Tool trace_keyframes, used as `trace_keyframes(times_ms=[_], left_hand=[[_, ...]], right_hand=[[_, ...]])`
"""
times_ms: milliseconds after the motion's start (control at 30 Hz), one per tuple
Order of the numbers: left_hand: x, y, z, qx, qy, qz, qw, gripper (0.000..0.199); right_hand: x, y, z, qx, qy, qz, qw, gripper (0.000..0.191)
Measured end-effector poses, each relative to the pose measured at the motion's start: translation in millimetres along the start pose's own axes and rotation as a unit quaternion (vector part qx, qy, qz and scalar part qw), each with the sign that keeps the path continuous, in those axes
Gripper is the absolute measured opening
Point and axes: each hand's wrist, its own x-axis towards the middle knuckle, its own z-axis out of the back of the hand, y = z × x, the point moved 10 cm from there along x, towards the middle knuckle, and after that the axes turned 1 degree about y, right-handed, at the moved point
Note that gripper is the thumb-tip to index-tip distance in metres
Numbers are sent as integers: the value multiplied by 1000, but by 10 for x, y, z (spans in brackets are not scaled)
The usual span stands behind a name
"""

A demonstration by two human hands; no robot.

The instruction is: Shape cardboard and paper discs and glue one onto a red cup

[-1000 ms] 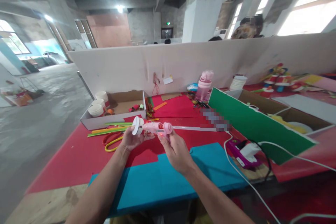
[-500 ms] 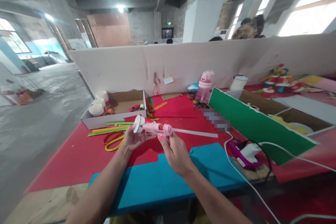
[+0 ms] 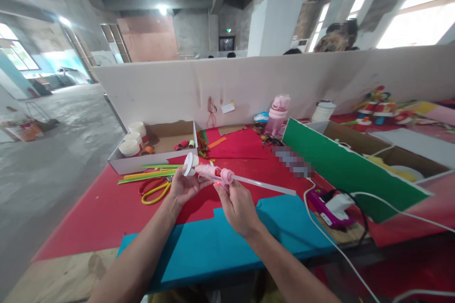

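My left hand (image 3: pixel 185 188) is closed on a white paper cup (image 3: pixel 191 164), tipped on its side with its pale round end toward the left. My right hand (image 3: pixel 239 206) grips a pink hot glue gun (image 3: pixel 215 173) with a small red light on. A long translucent glue stick (image 3: pixel 265 184) sticks out of its back toward the right. The gun's nozzle end is close to the cup; whether it touches cannot be made out. Left of my left hand lie scissors with yellow and red handles (image 3: pixel 152 195) and green and yellow paper strips (image 3: pixel 149 176).
A shallow white box (image 3: pixel 152 167) holds paper cups and small coloured rolls. On the right stand a green-sided box (image 3: pixel 350 170) and a purple power strip (image 3: pixel 330 215) with trailing white cables. A pink bottle (image 3: pixel 277 116) stands at the back, before a pale partition (image 3: pixel 159 90). Blue sheets (image 3: pixel 213 251) cover the front edge.
The cup has shifted slightly up and to the right in my left hand. The glue gun has tilted a little, so the glue stick's far end sits lower.
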Motion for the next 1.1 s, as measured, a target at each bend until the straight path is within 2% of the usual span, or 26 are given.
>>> trace_keyframes(times_ms=[100, 300, 700, 933, 1100], left_hand=[[7, -2, 17, -11, -6, -9, 1000, 24], [9, 74, 47, -6, 9, 27, 1000, 28], [-5, -80, 42, 42, 55, -27, 997, 35], [-13, -34, 84, 55, 57, 7, 997, 50], [-23, -41, 90, 54, 48, 3, 997, 46]], right_hand=[[-5, -15, -10, -15, -6, 4, 1000, 30], [20, -53, 12, 5, -1, -8, 1000, 31], [73, -75, 124, 74, 16, -44, 996, 26], [140, -101, 197, 76, 5, -50, 996, 25], [177, -44, 171, 80, 14, -44, 996, 26]])
